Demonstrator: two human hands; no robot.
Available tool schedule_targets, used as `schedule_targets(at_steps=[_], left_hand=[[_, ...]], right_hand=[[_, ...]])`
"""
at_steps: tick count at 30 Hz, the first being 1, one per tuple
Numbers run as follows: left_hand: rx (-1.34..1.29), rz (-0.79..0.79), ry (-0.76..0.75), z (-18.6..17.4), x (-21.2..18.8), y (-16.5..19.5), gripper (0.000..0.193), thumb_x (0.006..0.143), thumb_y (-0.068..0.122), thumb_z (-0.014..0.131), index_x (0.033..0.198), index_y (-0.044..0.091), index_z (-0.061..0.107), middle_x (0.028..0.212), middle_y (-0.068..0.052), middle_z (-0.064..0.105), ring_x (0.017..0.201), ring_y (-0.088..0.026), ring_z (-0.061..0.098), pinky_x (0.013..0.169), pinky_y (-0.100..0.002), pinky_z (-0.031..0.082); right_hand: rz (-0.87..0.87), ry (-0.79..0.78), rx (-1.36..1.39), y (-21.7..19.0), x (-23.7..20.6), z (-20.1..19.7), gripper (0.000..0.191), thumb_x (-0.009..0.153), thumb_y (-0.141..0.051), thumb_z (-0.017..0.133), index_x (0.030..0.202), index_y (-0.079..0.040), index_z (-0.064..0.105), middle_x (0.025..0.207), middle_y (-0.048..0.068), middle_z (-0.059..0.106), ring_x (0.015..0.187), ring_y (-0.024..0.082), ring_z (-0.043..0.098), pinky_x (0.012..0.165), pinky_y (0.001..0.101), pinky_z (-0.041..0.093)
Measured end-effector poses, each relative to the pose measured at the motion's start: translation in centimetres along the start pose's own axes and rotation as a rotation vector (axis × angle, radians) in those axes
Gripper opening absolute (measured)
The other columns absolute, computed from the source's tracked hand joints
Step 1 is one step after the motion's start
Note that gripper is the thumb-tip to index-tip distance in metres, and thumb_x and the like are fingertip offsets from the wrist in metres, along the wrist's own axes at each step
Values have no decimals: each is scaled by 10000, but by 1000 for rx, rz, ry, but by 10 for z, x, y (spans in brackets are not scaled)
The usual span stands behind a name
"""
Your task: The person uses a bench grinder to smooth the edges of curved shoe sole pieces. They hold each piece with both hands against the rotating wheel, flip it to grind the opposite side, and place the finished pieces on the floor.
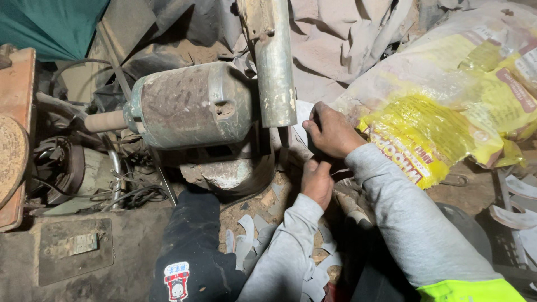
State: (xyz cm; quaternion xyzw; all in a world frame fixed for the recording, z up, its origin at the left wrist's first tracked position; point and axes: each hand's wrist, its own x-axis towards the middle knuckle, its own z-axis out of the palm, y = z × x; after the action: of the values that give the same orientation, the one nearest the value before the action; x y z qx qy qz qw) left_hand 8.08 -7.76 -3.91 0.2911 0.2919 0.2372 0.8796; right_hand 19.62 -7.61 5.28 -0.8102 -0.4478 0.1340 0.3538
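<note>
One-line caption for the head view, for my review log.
Both hands, left hand and right hand, press a pale flat piece beside a rusty green motor, curved cutouts scattered below.

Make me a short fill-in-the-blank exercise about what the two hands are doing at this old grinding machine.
1. Both hands, right hand and left hand, press a thin pale ____ piece against the machine.
2. The rusty motor housing lies to the ____ of the hands.
3. The printed sack beside the right hand is mostly ____.
4. Both sleeves are ____.

Missing words: metal; left; yellow; grey
</note>
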Motion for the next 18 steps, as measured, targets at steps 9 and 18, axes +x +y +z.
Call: schedule_targets(at_steps=[9,18], left_hand=[[131,-4,-59,-19,-5,30,168,953,126,616,790,114,580,730,35,570,594,-61,486,540,-231,385],[141,-56,-95,-20,13,52,117,944,136,577,831,154,597,799,36,604,696,-72,557,650,-257,472]], right_hand=[[108,198,198,-3,4,24,324,927,-237,690,1052,41,579,883,204,685,813,304,676,764,413,539],[142,282,210,-13,21,22,322,921,-229,705,1048,40,581,856,190,698,806,308,691,765,414,544]])
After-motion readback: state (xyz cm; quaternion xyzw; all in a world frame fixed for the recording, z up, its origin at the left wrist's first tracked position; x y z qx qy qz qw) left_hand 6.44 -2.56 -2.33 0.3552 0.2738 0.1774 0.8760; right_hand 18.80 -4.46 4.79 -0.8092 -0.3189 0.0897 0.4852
